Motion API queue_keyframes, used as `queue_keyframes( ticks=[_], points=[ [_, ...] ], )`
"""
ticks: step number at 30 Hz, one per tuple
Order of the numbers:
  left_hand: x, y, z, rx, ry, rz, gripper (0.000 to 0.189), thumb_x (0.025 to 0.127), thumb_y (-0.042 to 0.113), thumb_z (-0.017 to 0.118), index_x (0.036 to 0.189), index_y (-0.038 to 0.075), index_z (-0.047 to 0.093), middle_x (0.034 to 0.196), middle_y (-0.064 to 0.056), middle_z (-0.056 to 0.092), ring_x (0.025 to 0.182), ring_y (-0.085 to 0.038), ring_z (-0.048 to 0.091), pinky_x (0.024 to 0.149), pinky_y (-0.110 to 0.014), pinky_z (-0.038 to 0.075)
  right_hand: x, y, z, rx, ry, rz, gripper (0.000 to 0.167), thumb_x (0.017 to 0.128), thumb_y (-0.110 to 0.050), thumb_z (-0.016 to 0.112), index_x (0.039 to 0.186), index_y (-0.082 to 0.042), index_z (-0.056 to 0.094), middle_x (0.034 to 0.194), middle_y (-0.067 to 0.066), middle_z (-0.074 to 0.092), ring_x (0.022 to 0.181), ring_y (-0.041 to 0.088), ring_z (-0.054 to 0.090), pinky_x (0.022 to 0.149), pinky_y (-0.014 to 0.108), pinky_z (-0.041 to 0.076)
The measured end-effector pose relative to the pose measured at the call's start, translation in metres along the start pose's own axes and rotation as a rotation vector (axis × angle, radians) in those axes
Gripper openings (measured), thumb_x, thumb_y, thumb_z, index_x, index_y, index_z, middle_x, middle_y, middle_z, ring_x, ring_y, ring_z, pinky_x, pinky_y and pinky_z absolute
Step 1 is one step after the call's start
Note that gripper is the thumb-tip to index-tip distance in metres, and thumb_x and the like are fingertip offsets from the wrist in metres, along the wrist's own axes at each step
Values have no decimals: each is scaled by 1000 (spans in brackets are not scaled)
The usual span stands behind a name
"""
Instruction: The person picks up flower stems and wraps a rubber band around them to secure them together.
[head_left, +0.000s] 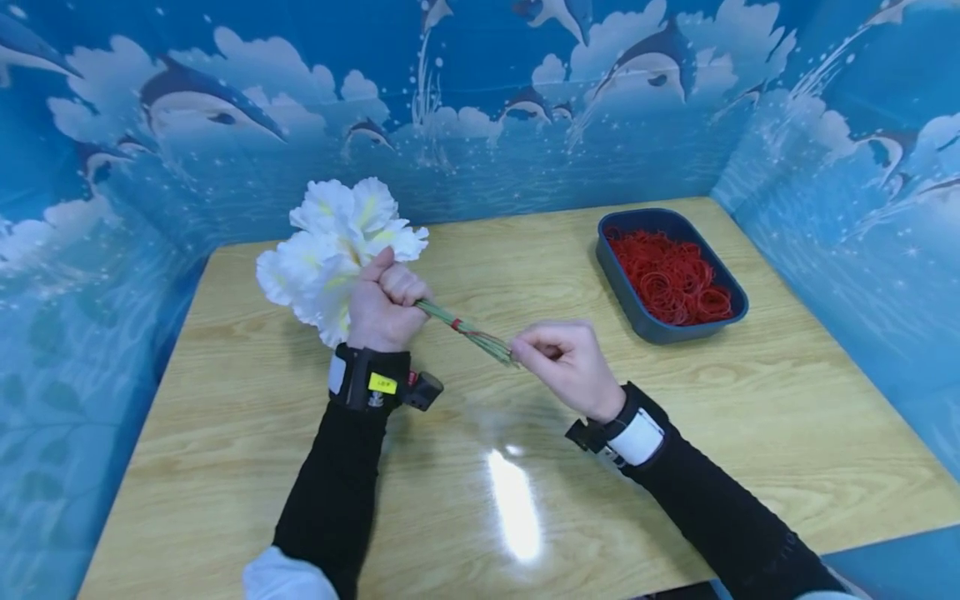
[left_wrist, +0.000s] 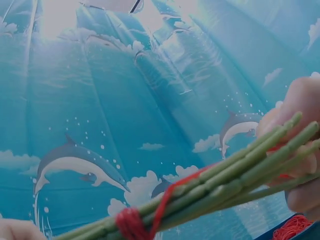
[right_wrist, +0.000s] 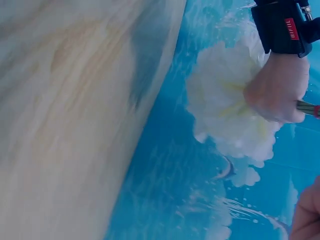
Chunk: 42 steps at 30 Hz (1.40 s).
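My left hand [head_left: 386, 304] grips a bunch of white artificial flowers [head_left: 322, 242] by the stems, just below the blooms. The green stems [head_left: 480, 336] point right and slightly toward me, above the table. A red rubber band [left_wrist: 131, 223] is wound round them partway down. From that winding, a strand of the band stretches along the stems to my right hand [head_left: 566, 362], whose thumb and fingers pinch it beside the stem ends. In the left wrist view, red shows between the right fingertips [left_wrist: 300, 100]. The right wrist view catches only the edge of the right hand.
A dark blue tub [head_left: 651, 331] filled with loose red rubber bands [head_left: 675, 279] stands at the back right of the wooden table [head_left: 262, 467]. Dolphin-printed blue curtains [head_left: 465, 167] rise behind the table and along both sides.
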<state>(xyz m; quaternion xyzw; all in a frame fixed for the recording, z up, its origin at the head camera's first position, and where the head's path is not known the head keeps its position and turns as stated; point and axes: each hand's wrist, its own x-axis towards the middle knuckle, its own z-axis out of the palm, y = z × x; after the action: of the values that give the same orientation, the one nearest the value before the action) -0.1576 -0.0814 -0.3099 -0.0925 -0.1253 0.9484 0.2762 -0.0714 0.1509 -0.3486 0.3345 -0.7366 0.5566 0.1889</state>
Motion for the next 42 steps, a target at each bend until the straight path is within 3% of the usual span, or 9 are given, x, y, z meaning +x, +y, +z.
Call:
queue_keyframes(
  ticks=[4, 9, 13, 17, 20, 26, 29, 42],
  points=[
    [-3, -2, 1, -19, -104, -13, 50, 101, 17, 41, 58, 22, 16, 54, 11, 11, 47, -3, 6, 49, -18, 4, -1, 7, 2, 120, -13, 103, 20, 96, 2, 58, 79, 5, 68, 55, 6, 42, 50, 2, 33, 43, 25, 27],
    [-6, -4, 1, -25, -191, -21, 47, 91, 8, 46, 59, 22, 16, 53, 10, 11, 47, -4, 6, 49, -17, 4, -1, 13, 8, 348, -56, 235, 30, 98, -2, 45, 72, 11, 55, 52, 4, 30, 46, 10, 30, 43, 27, 23],
    [-6, -8, 2, -12, -192, -56, 47, 92, 9, 46, 59, 22, 15, 54, 11, 11, 47, -3, 6, 49, -18, 4, 5, 13, 10, 389, -114, 331, 36, 97, -13, 43, 68, 8, 48, 55, -8, 31, 47, 6, 28, 44, 21, 24],
    [-6, -10, 2, 1, -155, -89, 49, 100, 16, 42, 59, 22, 15, 54, 10, 10, 47, -4, 5, 49, -18, 4, 12, 15, 9, 340, -158, 339, 37, 98, -15, 42, 75, 11, 56, 58, -12, 34, 49, 4, 29, 47, 20, 26],
    [-7, -11, 2, 6, -147, -109, 51, 102, 18, 42, 59, 22, 16, 54, 11, 10, 46, -4, 5, 49, -18, 4, 18, 19, 7, 277, -175, 248, 36, 99, -11, 41, 78, 11, 61, 56, -7, 34, 50, 5, 30, 49, 21, 29],
    [-6, -17, 0, 53, -147, -164, 50, 94, 8, 48, 60, 23, 15, 55, 11, 11, 48, -4, 5, 50, -17, 4, 37, 29, 2, 79, -165, -150, 35, 105, -11, 50, 81, 3, 70, 60, 6, 49, 55, 9, 41, 53, 25, 35],
    [-5, -20, -2, 77, -145, -177, 50, 93, 7, 49, 60, 23, 15, 54, 10, 10, 48, -4, 5, 50, -17, 4, 46, 32, 0, 20, -174, -267, 38, 106, -20, 50, 83, 1, 71, 61, 3, 47, 56, 9, 39, 52, 24, 33],
    [3, -29, -15, 139, -104, -246, 47, 102, 17, 39, 63, 23, 13, 57, 11, 8, 50, -3, 4, 53, -16, 4, 72, 33, -2, -204, -235, -464, 37, 107, -23, 49, 78, -6, 64, 72, 6, 46, 59, 10, 37, 56, 23, 33]
  ],
)
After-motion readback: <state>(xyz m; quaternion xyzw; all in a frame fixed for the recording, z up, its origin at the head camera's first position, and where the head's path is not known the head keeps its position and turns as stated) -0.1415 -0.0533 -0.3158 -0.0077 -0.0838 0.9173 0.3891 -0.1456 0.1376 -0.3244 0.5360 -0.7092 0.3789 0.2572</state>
